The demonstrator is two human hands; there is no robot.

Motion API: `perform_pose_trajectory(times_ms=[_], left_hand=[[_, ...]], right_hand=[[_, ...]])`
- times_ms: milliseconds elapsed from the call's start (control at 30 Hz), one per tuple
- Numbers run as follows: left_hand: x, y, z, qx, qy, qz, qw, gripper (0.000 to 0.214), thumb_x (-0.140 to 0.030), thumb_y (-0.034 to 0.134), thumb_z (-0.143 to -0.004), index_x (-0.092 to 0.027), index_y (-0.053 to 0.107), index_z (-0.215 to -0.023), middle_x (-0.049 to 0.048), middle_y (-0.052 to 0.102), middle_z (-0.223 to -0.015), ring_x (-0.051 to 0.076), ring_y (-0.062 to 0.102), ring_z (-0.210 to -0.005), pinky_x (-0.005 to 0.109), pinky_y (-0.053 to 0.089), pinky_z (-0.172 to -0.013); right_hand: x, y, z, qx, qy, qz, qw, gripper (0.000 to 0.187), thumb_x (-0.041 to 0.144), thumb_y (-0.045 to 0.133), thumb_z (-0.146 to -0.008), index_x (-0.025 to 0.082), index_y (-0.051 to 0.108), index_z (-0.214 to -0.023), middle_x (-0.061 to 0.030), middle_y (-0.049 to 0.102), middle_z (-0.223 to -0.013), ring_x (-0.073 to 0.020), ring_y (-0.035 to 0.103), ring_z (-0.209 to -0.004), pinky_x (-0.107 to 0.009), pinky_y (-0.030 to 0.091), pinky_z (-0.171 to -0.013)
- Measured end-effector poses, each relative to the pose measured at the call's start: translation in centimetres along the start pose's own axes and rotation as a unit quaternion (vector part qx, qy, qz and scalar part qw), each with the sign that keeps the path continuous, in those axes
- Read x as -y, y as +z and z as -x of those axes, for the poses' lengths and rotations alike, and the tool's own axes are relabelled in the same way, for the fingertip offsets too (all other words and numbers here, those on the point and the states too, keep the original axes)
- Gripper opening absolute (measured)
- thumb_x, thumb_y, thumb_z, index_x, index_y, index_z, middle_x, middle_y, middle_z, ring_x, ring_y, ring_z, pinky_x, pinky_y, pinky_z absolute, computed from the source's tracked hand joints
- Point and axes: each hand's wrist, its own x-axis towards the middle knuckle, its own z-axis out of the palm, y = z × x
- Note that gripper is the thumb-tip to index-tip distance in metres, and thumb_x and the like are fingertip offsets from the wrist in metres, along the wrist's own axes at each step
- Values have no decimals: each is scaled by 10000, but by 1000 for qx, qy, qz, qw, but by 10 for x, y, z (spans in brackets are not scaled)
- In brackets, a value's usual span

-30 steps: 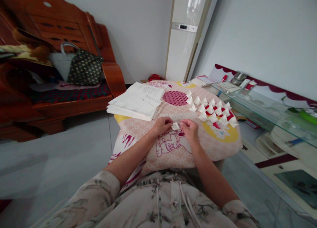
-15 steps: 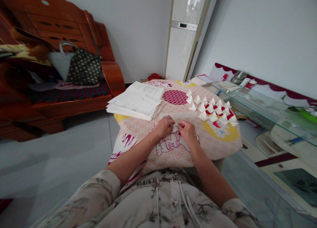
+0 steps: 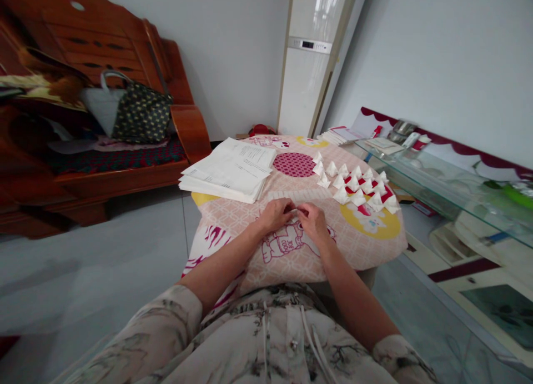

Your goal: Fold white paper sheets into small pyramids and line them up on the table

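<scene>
Above the patterned tablecloth [image 3: 258,267], my left hand [image 3: 276,215] and my right hand [image 3: 312,219] meet fingertip to fingertip. Both are closed in a pinch on a small piece of white paper [image 3: 294,213], mostly hidden by the fingers. To the right stand several small folded white paper pieces [image 3: 355,184] with pointed tops, set in rough rows. A stack of printed white paper sheets [image 3: 229,170] lies beyond my left hand, at the table's left side.
A glass-topped cabinet [image 3: 441,186] with odds and ends borders the table's right side. A wooden sofa [image 3: 125,175] carrying a dark patterned bag [image 3: 142,113] stands at left. Behind the table rises a tall white air conditioner [image 3: 306,84]. More papers [image 3: 337,135] lie at the back right.
My fingers have shifted slightly on the small paper and my hands have drawn closer together, covering more of it. The folded pieces and the stack have not moved.
</scene>
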Motion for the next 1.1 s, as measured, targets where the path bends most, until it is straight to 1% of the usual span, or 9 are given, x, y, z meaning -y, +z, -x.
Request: perform_pose_trajectory(times_ms=[100,233,333,500,700,833,933,1100], left_hand=[[-9,1,2,-12,-13,-38,999,167,-243,582,-897,-163,687,-998,80,719,-918,205,644,-839,285,441,-749],[-19,2,1,-13,-44,-89,995,190,-249,546,-917,-169,677,-1029,105,724,-933,242,663,-886,308,431,-751],[-23,2,-1,-21,-61,-105,992,206,-268,544,-917,-167,677,-1037,116,725,-925,251,668,-883,316,432,-753],[-25,0,-1,-25,-77,-124,989,209,-255,542,-903,-159,692,-1013,126,734,-911,259,674,-873,321,428,-738],[-21,-3,1,-31,-77,-111,990,198,-246,560,-880,-168,705,-989,95,742,-896,229,676,-855,300,435,-734],[-18,-4,2,-33,-71,-106,991,195,-250,556,-878,-173,710,-970,76,746,-885,217,677,-842,294,442,-724],[-17,-4,2,-39,-72,-93,992,190,-238,565,-863,-169,710,-963,69,745,-867,209,672,-819,288,444,-714],[-15,-7,2,-56,-75,-50,994,170,-190,571,-815,-154,702,-917,57,731,-831,179,638,-760,268,434,-690]], right_hand=[[2,-1,0,-5,3,6,1000,179,136,545,-823,192,714,-840,-88,727,-839,-224,644,-796,-320,474,-763],[3,-1,0,-4,9,15,1000,183,138,532,-826,185,709,-817,-98,725,-820,-228,646,-778,-322,464,-751],[3,-1,0,-13,6,27,1000,183,139,533,-823,193,707,-808,-91,726,-812,-223,646,-770,-312,460,-744],[2,-1,0,-11,-3,42,999,197,131,525,-824,185,715,-826,-106,734,-827,-229,650,-770,-313,458,-735],[3,1,-1,-6,-6,59,998,148,177,577,-844,190,718,-803,-91,732,-815,-215,639,-759,-298,453,-727],[8,2,-3,7,-14,74,997,160,187,583,-865,171,726,-796,-106,736,-841,-214,643,-783,-295,439,-735],[11,3,-4,11,-9,93,996,170,155,575,-842,171,732,-779,-108,734,-828,-216,637,-779,-297,431,-725],[14,3,-4,-15,4,94,995,200,133,548,-788,188,716,-694,-81,729,-757,-199,619,-718,-286,422,-685]])
